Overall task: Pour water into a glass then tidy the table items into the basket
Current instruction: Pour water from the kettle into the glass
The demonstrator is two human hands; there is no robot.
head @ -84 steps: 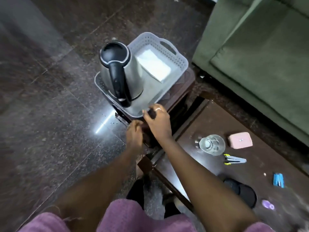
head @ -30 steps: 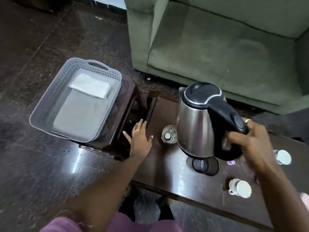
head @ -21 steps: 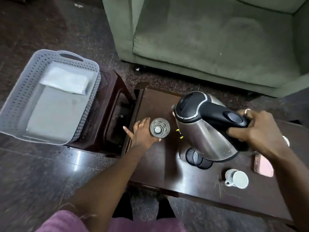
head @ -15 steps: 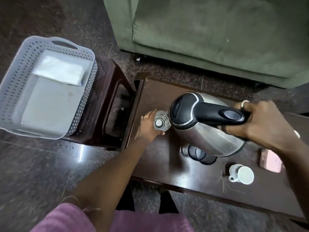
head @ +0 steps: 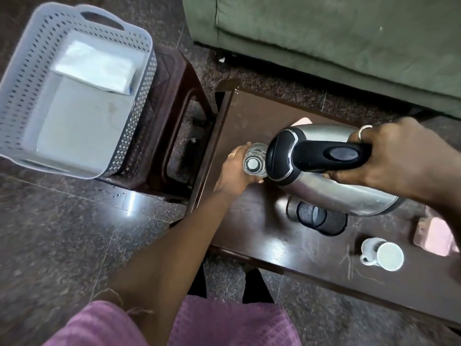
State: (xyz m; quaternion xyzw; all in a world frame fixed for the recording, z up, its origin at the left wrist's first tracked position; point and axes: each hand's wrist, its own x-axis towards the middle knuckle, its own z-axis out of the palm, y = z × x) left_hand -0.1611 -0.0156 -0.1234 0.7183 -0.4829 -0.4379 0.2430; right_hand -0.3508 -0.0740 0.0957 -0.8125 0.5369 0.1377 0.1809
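**Kettle tipped right over the glass**

So the right hand [head: 399,161] has its fingers wrapped tight round the black handle of the steel kettle [head: 331,171], and the kettle is tilted well over to the left, lid end hanging right above the glass [head: 253,164]. The glass sits on the dark wooden table [head: 262,233] near its left end, and the left hand [head: 235,174] is curled around it from the left side, fingers closed on the glass wall. Can't actually make out a stream of water, the kettle's lid end hides that bit.

Under the raised kettle there's a black mesh cup [head: 321,218] lying on the table. Further right, a small white mug [head: 383,254] on its side, and a pink object [head: 439,236] at the right edge, too blurry to tell what it is. Another bit of pink pokes out behind the kettle.

The grey perforated basket [head: 25,78] is off to the left on a dark stool [head: 174,101], just beside the table's end. Only thing in it is a folded white cloth [head: 94,68] near the far side. Green sofa [head: 336,38] sits past the table.
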